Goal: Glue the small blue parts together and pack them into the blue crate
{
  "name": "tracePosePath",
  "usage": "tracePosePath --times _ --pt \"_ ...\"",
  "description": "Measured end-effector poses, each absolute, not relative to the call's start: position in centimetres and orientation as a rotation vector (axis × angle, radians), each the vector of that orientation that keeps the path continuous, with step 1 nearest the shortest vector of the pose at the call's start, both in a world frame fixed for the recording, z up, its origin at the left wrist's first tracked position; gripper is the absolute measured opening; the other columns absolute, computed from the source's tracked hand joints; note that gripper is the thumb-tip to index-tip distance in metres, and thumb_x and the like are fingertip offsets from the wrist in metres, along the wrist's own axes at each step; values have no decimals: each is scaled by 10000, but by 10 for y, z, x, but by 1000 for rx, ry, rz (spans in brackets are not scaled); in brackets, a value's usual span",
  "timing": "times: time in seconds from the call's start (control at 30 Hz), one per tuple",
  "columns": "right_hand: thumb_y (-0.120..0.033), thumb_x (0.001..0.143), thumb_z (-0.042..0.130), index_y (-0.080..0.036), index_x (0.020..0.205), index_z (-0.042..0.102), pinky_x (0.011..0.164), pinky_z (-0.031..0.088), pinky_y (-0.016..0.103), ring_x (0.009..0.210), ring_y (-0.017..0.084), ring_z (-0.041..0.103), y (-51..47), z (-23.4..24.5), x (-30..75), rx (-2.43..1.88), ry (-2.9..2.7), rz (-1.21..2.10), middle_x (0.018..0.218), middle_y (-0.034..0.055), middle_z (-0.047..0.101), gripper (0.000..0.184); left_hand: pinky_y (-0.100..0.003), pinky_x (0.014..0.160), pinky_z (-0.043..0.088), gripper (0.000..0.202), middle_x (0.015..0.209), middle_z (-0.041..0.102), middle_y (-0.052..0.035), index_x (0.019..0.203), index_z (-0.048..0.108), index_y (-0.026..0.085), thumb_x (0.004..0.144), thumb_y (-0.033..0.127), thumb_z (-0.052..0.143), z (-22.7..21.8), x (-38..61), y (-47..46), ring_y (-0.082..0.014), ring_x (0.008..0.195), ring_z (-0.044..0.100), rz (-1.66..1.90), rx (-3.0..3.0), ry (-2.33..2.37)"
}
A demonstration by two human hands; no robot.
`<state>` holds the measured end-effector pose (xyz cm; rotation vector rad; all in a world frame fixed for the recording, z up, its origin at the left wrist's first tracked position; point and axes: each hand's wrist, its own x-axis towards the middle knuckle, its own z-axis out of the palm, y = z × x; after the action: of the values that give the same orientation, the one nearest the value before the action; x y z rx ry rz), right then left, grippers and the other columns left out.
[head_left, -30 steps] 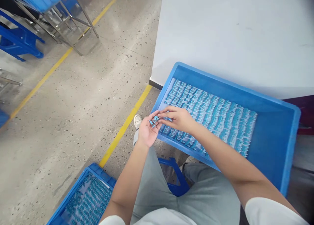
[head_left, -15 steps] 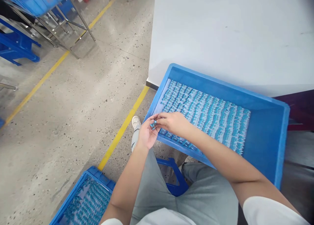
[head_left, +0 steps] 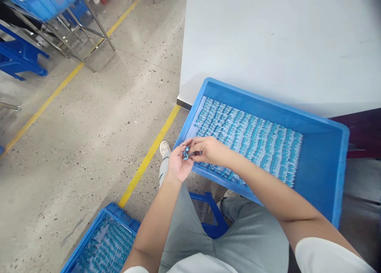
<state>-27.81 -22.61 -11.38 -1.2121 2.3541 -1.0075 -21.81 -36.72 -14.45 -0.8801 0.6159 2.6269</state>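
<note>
Head view: The left hand (head_left: 181, 164) is palm up, loosely cupped, supporting small blue pieces (head_left: 186, 154). The right hand (head_left: 210, 150) pinches them between thumb and fingers. Location: the blue tray's (head_left: 317, 166) near-left corner. Handling calls for a steady palm and light pinch.

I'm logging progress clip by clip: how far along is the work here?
Looks done: rows of light-blue parts on a white sheet in the large blue crate. In hand: small blue pieces, between the cupped left hand and the right hand. Remaining: at least those pieces, which lie outside the rows; whether the parts in the lower-left crate are finished or waiting cannot be told.
</note>
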Motion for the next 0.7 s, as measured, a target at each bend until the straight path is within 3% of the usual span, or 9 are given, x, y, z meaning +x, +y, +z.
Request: tracePosePath --times 0.13,0.27,0.4,0.5,0.7 --pt "-278 797 681 -220 871 755 626 500 223 637 110 632 -217 -112 -287 -1108 2261 -1289 815 19 702 119 -305 829 526 207 982 717 -85 886 693 166 727 122 568 -141 -222 -373 -186 959 665 2720 -984 598" --pt "-379 752 716 -211 842 762 606 518 234 613 123 639 -205 -134 -313 -803 2363 -1370 808 17 715 196 -291 818 526 103 788 674 -54 761 647 159 706 103 580 -139 -224 -391 -153 837 668 2811 -1111 570" --pt "-296 748 696 -204 846 776 767 512 245 743 155 681 -208 -173 -351 -566 2723 -786 819 12 736 156 -189 583 445 57 709 593 -19 708 606 159 682 111 591 -144 -219 -411 -110 709 623 2898 -1162 650" --pt "-311 792 651 -245 970 770 829 495 250 914 189 683 -219 -192 -367 -519 2732 -322 954 19 747 225 -177 525 390 58 707 564 -9 706 593 167 671 124 609 -149 -214 -419 -98 664 587 2921 -1170 737" --pt "-339 800 651 -230 1020 754 827 499 303 968 251 673 -237 -199 -370 -480 2713 -107 1031 115 723 266 -165 506 376 65 716 554 -4 708 587 167 685 113 616 -154 -211 -422 -63 596 513 2959 -1055 713"
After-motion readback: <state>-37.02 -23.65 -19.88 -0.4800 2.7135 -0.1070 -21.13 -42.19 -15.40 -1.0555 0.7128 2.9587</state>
